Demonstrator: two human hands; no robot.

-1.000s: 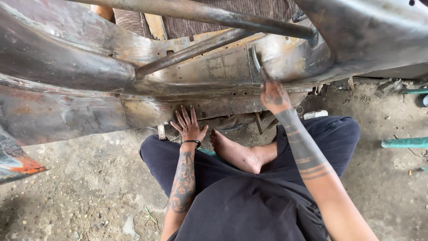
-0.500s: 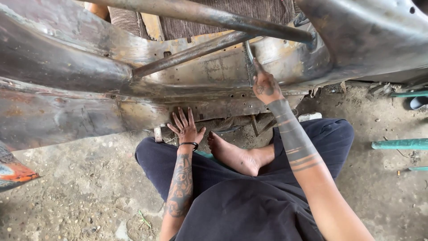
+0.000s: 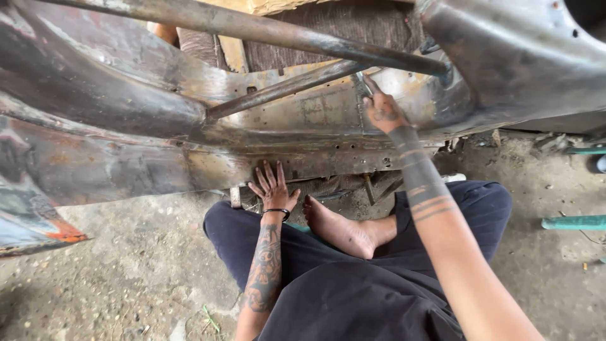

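A rusty, bare metal vehicle body panel [image 3: 126, 158] stretches across the view in front of me. My left hand [image 3: 273, 187] lies flat with fingers spread against the panel's lower edge. My right hand [image 3: 380, 111] is raised and shut on a thin metal tool [image 3: 362, 83], whose tip touches the panel just under a rusty tube [image 3: 252, 28]. A second diagonal tube [image 3: 284, 88] runs below it. I sit cross-legged in dark trousers with a bare foot [image 3: 338, 228] showing.
The ground is dusty concrete [image 3: 113, 278]. A green pipe [image 3: 574, 222] lies at the right, with small debris near it. An orange-painted patch [image 3: 60, 233] marks the panel's left end. A woven brown surface [image 3: 334, 25] shows behind the tubes.
My right hand has moved the tool up and left along the panel, toward the upper tube. My left hand stays pressed on the lower edge.
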